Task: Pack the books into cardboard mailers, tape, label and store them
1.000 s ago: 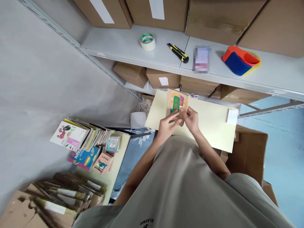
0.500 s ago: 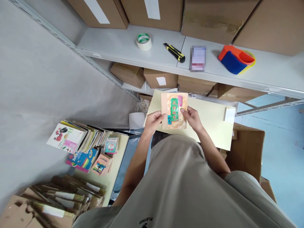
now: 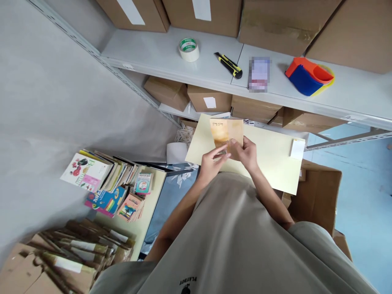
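Seemingly light and bendable, the thin paperback book (image 3: 226, 131) sits pinched at its lower edge between my left hand (image 3: 211, 162) and right hand (image 3: 246, 153), above the cream tabletop (image 3: 269, 157).

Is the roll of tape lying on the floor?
No, the roll of tape sits up on the grey shelf, left of the yellow and black utility knife.

Tape roll (image 3: 189, 49), utility knife (image 3: 229, 65) — on the grey shelf (image 3: 159, 61).
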Motion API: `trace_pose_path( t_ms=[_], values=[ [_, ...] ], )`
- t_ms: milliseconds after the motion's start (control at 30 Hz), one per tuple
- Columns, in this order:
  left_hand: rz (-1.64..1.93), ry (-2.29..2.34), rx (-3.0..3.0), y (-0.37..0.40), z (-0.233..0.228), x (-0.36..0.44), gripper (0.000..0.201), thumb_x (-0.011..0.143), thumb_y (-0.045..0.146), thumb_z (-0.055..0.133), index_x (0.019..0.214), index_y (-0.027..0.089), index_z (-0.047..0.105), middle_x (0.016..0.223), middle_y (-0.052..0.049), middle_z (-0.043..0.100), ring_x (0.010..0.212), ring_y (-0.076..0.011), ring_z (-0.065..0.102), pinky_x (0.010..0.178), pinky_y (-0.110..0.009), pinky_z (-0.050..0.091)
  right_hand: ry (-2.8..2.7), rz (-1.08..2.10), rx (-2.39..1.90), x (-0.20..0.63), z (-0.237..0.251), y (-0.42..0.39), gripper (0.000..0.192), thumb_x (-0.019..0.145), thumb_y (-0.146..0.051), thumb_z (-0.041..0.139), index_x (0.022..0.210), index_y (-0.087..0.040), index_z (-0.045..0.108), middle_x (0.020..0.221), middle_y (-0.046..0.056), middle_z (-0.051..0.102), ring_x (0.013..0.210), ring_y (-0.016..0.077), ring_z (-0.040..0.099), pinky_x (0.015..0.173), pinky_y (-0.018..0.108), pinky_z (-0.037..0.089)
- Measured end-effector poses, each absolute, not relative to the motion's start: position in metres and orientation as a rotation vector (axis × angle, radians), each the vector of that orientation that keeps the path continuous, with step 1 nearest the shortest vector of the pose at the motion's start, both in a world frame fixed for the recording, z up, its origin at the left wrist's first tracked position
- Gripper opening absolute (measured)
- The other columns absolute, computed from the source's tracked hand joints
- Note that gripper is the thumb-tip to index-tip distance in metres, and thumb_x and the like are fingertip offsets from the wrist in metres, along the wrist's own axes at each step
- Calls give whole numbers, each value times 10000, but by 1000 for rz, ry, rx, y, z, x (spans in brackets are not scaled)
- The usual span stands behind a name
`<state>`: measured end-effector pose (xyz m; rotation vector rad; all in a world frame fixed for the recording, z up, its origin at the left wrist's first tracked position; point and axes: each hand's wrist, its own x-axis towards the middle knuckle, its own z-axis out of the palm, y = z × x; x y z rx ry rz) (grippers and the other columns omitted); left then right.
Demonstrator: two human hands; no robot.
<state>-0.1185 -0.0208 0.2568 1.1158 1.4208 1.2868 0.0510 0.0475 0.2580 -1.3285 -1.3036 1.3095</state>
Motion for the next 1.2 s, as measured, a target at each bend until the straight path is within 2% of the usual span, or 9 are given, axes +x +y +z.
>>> trace_pose_path(
  t_ms=[133, 233, 367, 567, 667, 800, 900, 1100, 1200],
  values=[
    [1404, 1567, 1032, -10, 249, -164, 758, 922, 742, 973, 1499, 272, 823, 1671, -163, 757, 1480, -363, 762, 1141, -478, 711, -1130, 1536, -1155, 74, 257, 59, 671, 838, -858, 957, 1138, -265, 863, 1097, 70, 919, 944, 289, 853, 818, 420, 720],
    [1243, 1298, 898, 0, 245, -180, 769, 857, 771, 1011, 1385, 231, 868, 1502, -168, 850, 1395, -386, 812, 1139, -503, 699, -1069, 1620, -1122, 78, 255, 56, 661, 806, -826, 1008, 1151, -277, 878, 1106, 76, 931, 986, 308, 880, 861, 452, 750],
    [1204, 1181, 813, 1, 247, -172, 630, 788, 677, 1093, 1158, 197, 920, 1216, -122, 929, 1148, -323, 877, 1088, -465, 699, -1068, 1646, -1131, 74, 252, 51, 683, 776, -835, 1023, 1128, -267, 886, 1129, 74, 939, 983, 303, 886, 858, 439, 757],
    [1272, 1280, 914, 0, 253, -169, 655, 778, 724, 1075, 1137, 197, 927, 1162, -120, 934, 1042, -298, 882, 996, -433, 722, -1246, 1559, -1123, 77, 253, 56, 710, 829, -887, 956, 1164, -264, 898, 1178, 83, 941, 1018, 321, 887, 886, 461, 756],
    [1331, 1371, 1030, 2, 255, -174, 595, 845, 723, 1023, 1130, 208, 934, 1157, -119, 934, 1090, -329, 890, 1057, -489, 723, -1361, 1476, -1079, 83, 260, 63, 668, 848, -880, 949, 1125, -272, 928, 1151, 77, 943, 1076, 345, 891, 970, 508, 751],
    [1435, 1494, 1386, 0, 259, -183, 367, 992, 656, 915, 1013, 292, 953, 1191, -94, 937, 1349, -374, 853, 1336, -619, 587, -1679, 1325, -944, 93, 278, 71, 377, 938, -751, 946, 1021, -384, 967, 1281, 32, 936, 1514, 401, 767, 1370, 705, 536],
    [1457, 1487, 1535, -5, 260, -187, 363, 1063, 654, 837, 977, 323, 956, 1163, -87, 942, 1422, -381, 827, 1357, -660, 564, -1797, 1286, -894, 100, 287, 76, 209, 1036, -640, 878, 1068, -456, 973, 1409, -7, 905, 1656, 379, 662, 1469, 767, 374],
    [1448, 1477, 1520, -10, 256, -188, 387, 1057, 670, 844, 1034, 295, 940, 1159, -109, 933, 1401, -371, 826, 1299, -612, 605, -1790, 1328, -864, 103, 281, 74, 330, 1056, -695, 838, 1145, -408, 975, 1414, 49, 903, 1527, 363, 755, 1420, 659, 505],
    [1430, 1512, 1336, -13, 252, -186, 471, 944, 673, 968, 1154, 261, 879, 1160, -117, 914, 1221, -332, 873, 1153, -503, 673, -1691, 1318, -1015, 103, 270, 70, 589, 1004, -777, 868, 1404, -346, 904, 1257, 77, 926, 1258, 338, 854, 1277, 595, 645]
  ],
)
